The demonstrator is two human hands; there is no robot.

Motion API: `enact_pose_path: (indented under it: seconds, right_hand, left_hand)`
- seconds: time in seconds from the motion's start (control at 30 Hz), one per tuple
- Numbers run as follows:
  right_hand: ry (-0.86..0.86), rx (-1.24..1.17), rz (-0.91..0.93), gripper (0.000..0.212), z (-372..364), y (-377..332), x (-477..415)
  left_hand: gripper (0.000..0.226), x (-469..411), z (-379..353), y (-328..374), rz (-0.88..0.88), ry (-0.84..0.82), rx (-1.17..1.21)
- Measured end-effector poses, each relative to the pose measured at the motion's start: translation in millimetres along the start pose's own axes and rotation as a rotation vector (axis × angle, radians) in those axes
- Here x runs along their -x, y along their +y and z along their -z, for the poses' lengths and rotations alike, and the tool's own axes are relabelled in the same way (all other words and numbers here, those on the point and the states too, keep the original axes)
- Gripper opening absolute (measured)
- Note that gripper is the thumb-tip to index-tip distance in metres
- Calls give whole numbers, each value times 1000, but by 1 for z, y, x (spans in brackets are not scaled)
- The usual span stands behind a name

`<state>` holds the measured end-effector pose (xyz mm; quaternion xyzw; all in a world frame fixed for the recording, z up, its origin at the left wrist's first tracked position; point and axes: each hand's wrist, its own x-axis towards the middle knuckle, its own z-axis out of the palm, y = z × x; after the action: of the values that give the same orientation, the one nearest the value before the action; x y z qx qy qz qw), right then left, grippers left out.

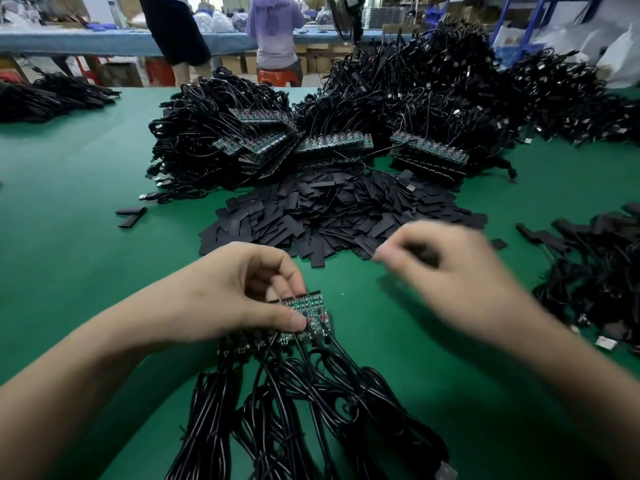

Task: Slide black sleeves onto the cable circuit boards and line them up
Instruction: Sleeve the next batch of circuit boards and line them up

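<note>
The fingers [291,273] and thumb of the left hand [239,289] are curled and pinch a short row of bare green circuit boards [306,311] lying side by side on the tabletop [69,202]. The right hand [453,271] hovers just beside them, above the tabletop. Its fingers are bent inward, but it is too blurred to tell whether it holds anything.

The tabletop is covered in green felt-like matting. Beyond its far edge stands a long bench with a blue cover [86,41], cardboard boxes [239,64] under it, and two people [273,32] standing at it beside a red stool [278,77].

Directly past the hands lies a broad loose pile of flat black sleeves [346,216], with two stray sleeves [131,216] off to its left. Behind the pile sit three stacked blocks of unsleeved boards [336,144], backed by tall heaps of tangled black cables [450,81]. Another heap of cables [595,282] lies to the right, some with dark sleeved ends, and a lower one [52,95] sits far left.

The pinched boards show tiny components and red and black wire joints at their near edge. Each feeds a coiled black cable [294,410], and these fan out toward the viewer.
</note>
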<state>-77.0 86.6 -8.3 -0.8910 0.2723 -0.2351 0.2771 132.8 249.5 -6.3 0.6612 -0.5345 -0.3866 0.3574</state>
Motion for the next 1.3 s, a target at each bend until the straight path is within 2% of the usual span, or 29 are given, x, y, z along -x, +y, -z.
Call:
enact_pose_path:
  seconds: [0.07,0.13,0.23,0.43,0.67,0.8,0.83,0.9,0.97,1.03,1.13,1.2,1.3]
  right_hand:
    - [-214,-116,26,31,-25,-17,9]
    - [-290,-186,65,34,-37,-21,14]
    - [-294,-280,63,39,-41,-20,16]
    - [-342,-384,1,39,-43,-16,18]
    - [-480,-824,-94,30,-45,-14,20]
    - [-392,-816,-137,36,-39,-8,14]
    - [-344,-816,-157,38,-37,-6,12]
    - [-265,-810,-173,38,-36,-2,11]
    - [-242,-806,-184,38,-35,-1,11]
    - [-242,-836,-210,37,-36,-1,11]
    - [-262,-841,-243,40,-36,-1,12]
    - [-288,-820,-241,37,-36,-1,12]
    - [-314,-821,-218,29,-36,-2,12]
  left_hand:
    - [24,-1,-4,0,-21,27,52]
    - [24,-2,-8,0,-40,47,88]
    - [26,-3,-12,-1,-52,71,123]
    - [12,-4,-14,-1,-89,29,111]
    - [6,-6,-16,-4,-120,-3,226]
    - [4,-5,-2,-10,-82,-69,205]
    - [2,-4,2,-12,-65,-69,180]
    - [13,-3,9,-17,-42,-63,72]
    - [18,-3,12,-19,-54,-25,-111]
    - [21,-6,12,-22,-109,130,-330]
    - [17,-15,9,-22,-218,376,-533]
    - [18,-22,6,-20,-264,388,-689]
    - [30,-38,6,-15,-383,318,-947]
